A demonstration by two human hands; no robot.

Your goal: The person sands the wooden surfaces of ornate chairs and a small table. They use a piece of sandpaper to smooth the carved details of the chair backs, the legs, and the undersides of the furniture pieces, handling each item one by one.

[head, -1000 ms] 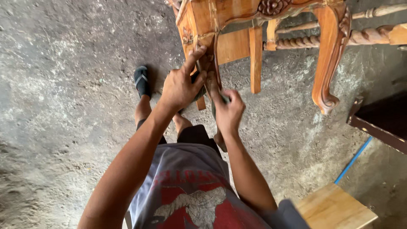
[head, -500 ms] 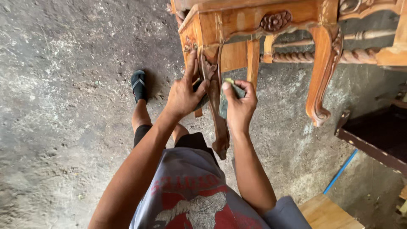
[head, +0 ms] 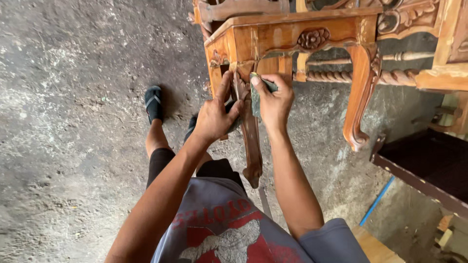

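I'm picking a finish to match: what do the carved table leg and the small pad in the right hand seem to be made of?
The carved table leg looks like solid wood with a glossy reddish-brown stain or varnish; it shows carved relief and sheen. The grey-green pad pinched in the right hand looks like folded abrasive paper or cloth, though that is uncertain. The left hand steadies the leg.

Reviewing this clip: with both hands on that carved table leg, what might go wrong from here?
The left hand steadies the carved leg right beside the sandpaper piece pinched by the right hand; a slip might scrape the left fingers. The folded paper may round off the carving's edges. Feet in open sandals stand under the table, exposed if it shifts.
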